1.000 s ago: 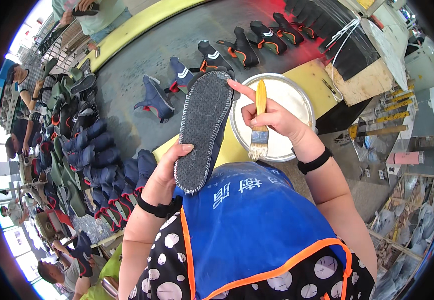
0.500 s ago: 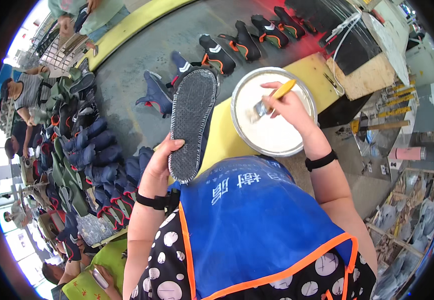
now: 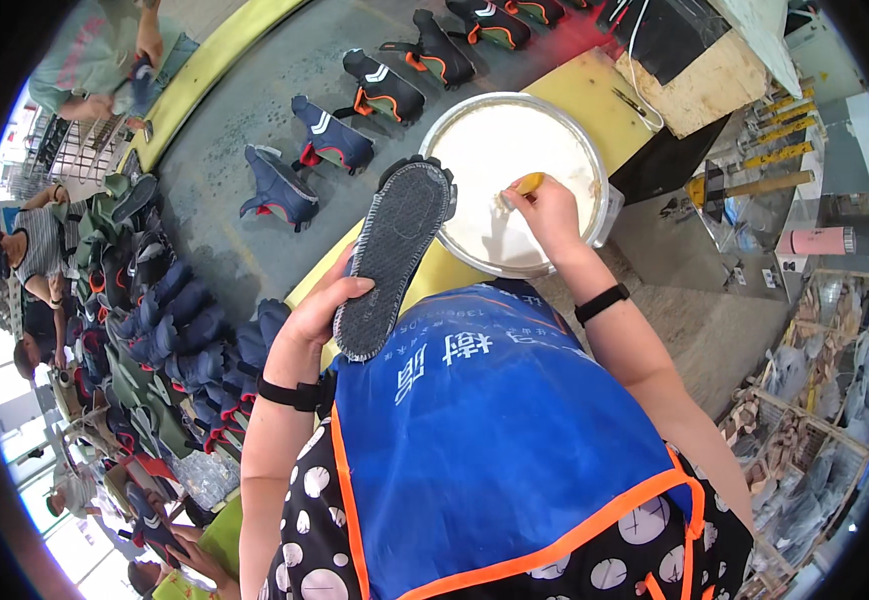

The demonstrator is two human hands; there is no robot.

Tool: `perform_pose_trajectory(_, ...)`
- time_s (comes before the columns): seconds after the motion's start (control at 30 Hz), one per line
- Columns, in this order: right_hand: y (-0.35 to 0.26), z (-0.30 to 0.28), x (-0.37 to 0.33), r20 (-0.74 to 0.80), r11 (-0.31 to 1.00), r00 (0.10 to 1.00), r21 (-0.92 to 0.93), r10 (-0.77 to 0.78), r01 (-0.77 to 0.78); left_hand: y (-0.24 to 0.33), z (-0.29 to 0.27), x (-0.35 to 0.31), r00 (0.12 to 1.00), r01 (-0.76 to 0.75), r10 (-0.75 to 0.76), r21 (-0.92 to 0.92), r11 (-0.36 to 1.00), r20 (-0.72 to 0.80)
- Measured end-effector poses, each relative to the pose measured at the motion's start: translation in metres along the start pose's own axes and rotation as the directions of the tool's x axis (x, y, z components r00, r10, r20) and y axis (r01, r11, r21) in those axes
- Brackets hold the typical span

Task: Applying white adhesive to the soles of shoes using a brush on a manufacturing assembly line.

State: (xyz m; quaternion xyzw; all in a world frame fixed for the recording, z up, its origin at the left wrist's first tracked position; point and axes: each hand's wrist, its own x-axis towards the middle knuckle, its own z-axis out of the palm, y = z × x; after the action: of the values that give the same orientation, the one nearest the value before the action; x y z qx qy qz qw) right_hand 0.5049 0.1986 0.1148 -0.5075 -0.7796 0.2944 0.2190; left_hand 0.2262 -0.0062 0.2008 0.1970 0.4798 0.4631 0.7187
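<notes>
My left hand (image 3: 322, 308) grips a shoe upper (image 3: 391, 250), its grey stitched underside facing up and its thumb side at the near end. A dark edge of the upper shows around its far end. In my right hand (image 3: 554, 218), fingers pinched together, is a brush with a yellow handle (image 3: 529, 183). The brush is over a round tub (image 3: 606, 190) holding a white creamy liquid (image 3: 504, 130). Its handle looks foreshortened, and whether the bristles touch the liquid I cannot tell.
Several shoe uppers stand on the grey table, including a navy one (image 3: 279, 188) and a black-and-orange one (image 3: 384, 88). A yellow strip (image 3: 564, 85) edges the table. Many shoes (image 3: 169, 310) are piled at left, with people beyond. A pink bottle (image 3: 816, 241) lies at right.
The view has shifted, so the tub and the standing shoes sit differently in it. My right hand has turned the brush to a more upright hold over the tub. The shoe upper stays in my left hand.
</notes>
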Motion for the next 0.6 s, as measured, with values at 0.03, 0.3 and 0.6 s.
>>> perform_pose_trajectory(0.03, -0.01, -0.009, -0.002, -0.059, 0.991, 0.998, 0.133, -0.005, 0.012, 0.004, 0.004, -0.001, 1.0, 0.003, -0.002, 0.034, 0.999, -0.018)
perform_pose_trajectory(0.3, -0.017, -0.052, 0.002, -0.217, 0.929, 0.976, 0.356, -0.019, 0.097, 0.017, 0.006, 0.012, 0.999, 0.029, -0.038, 0.276, 0.961, 0.026)
perform_pose_trajectory(0.6, -0.113, -0.088, 0.0, -0.08, 0.679, 0.724, 0.29, -0.685, 0.675, 0.032, 0.016, 0.026, 0.981, 0.151, -0.185, 0.349, 0.925, 0.065)
